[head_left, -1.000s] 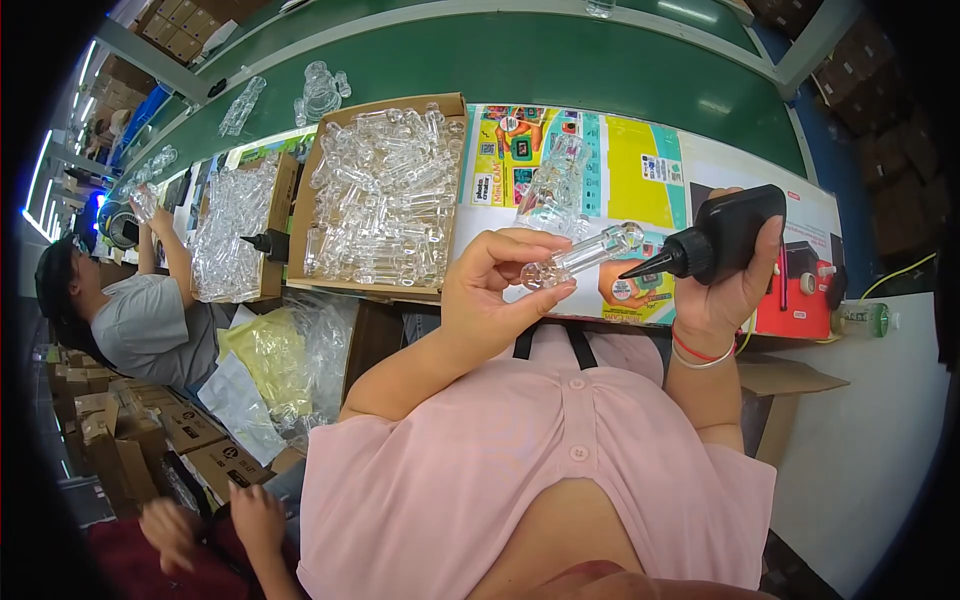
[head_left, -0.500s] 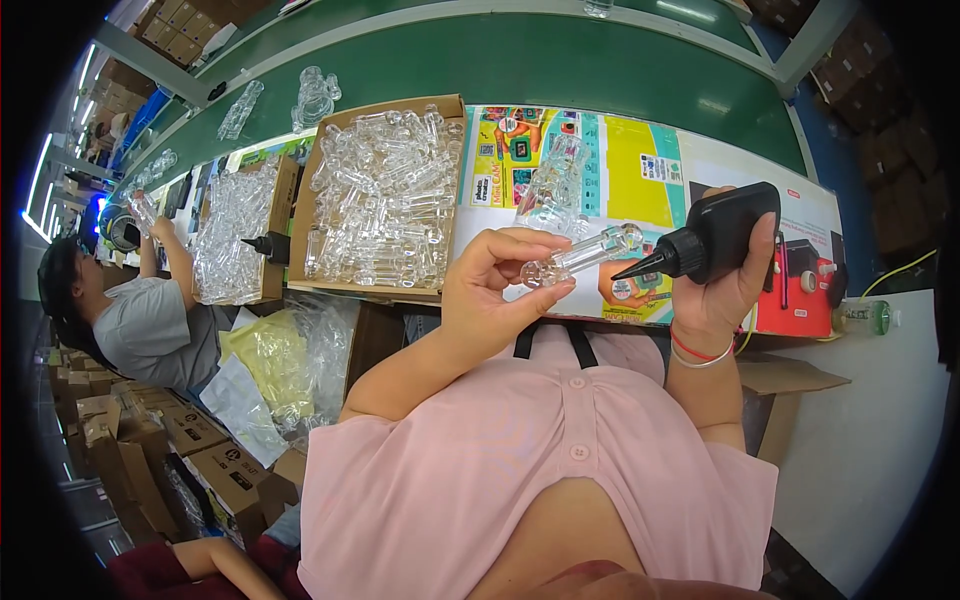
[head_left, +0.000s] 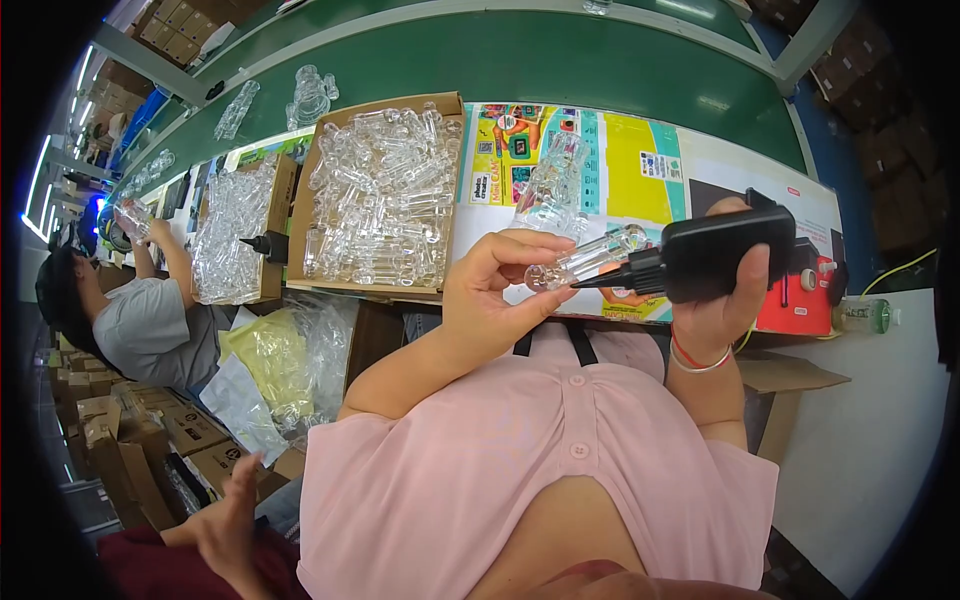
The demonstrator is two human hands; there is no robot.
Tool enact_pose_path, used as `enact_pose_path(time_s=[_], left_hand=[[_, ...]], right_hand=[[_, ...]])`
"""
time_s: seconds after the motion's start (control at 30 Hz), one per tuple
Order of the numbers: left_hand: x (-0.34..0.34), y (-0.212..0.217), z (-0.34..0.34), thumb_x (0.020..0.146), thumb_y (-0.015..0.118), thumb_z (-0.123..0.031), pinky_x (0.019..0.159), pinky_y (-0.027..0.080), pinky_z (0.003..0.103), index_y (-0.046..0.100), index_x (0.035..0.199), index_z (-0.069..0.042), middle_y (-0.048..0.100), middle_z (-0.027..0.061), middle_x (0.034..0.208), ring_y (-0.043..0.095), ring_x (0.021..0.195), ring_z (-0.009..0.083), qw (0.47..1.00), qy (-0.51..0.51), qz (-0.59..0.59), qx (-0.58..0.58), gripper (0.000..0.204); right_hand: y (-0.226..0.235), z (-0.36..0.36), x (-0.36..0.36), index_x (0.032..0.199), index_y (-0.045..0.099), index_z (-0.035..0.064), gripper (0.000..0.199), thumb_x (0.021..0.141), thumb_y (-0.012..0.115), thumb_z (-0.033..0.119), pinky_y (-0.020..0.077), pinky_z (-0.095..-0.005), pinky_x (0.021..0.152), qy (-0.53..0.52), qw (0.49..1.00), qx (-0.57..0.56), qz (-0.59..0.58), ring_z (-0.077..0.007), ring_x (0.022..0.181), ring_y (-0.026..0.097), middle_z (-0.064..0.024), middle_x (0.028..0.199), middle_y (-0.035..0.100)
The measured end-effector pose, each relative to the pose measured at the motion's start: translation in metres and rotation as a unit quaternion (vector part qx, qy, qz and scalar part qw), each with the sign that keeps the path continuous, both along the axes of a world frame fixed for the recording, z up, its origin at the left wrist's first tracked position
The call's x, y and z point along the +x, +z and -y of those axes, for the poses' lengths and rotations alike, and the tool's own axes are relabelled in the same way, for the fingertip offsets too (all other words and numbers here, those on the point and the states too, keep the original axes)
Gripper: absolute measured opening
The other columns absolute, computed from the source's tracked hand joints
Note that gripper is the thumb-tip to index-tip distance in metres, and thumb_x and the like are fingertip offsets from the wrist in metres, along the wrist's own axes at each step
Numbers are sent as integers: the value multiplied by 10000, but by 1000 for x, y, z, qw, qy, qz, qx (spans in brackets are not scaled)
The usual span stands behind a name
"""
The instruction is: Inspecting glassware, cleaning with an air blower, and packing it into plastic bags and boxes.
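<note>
Between the thumb and fingers of my left hand [head_left: 503, 290] is a clear plastic piece [head_left: 600, 252], a rod with a rounded knob at each end, tilted up to the right. My right hand [head_left: 728, 290] is wrapped round a black squeeze bottle [head_left: 722, 250] lying nearly level. Its tapered nozzle tip reaches the near knob, close to my left thumb; whether it touches cannot be made out. Beyond my hands, several more clear pieces [head_left: 555, 180] lie on the printed cardboard [head_left: 635, 135]. To the left stands a cardboard box [head_left: 452, 180] heaped with similar clear pieces [head_left: 380, 190].
Another box of clear pieces [head_left: 235, 230] stands further left, near a co-worker in a grey shirt [head_left: 150, 325]. A black nozzle [head_left: 265, 246] sticks out beside it. Plastic bags [head_left: 290, 360] lie below. A clear green-tinted bottle [head_left: 868, 316] lies at the right edge.
My right hand has brought the black bottle left and tipped it flatter, its nozzle now at the clear piece's near knob. At lower left, another person's hand has come up.
</note>
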State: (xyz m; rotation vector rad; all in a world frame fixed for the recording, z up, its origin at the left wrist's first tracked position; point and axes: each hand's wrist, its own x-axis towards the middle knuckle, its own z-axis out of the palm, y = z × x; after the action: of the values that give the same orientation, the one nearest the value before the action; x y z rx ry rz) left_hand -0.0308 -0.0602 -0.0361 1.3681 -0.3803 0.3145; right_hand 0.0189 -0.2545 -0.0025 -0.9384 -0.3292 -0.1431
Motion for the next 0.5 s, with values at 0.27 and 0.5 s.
enact_pose_path(time_s=[0.27,0.5], left_hand=[[0,-1,0,689,651,115,738,503,255,478,985,-10,537,182,1088,562,985,196,999,-1,40,14,365],[0,1,0,680,663,117,729,494,249,479,982,-13,537,184,1088,556,994,200,998,4,57,26,377]], right_hand=[[11,2,-14,981,515,-34,518,792,602,440,416,-262,689,-88,960,-213,157,-144,758,499,-89,903,490],[19,-8,-19,959,463,-7,557,839,456,536,369,-256,585,-158,917,-317,185,-155,675,448,-101,794,466]])
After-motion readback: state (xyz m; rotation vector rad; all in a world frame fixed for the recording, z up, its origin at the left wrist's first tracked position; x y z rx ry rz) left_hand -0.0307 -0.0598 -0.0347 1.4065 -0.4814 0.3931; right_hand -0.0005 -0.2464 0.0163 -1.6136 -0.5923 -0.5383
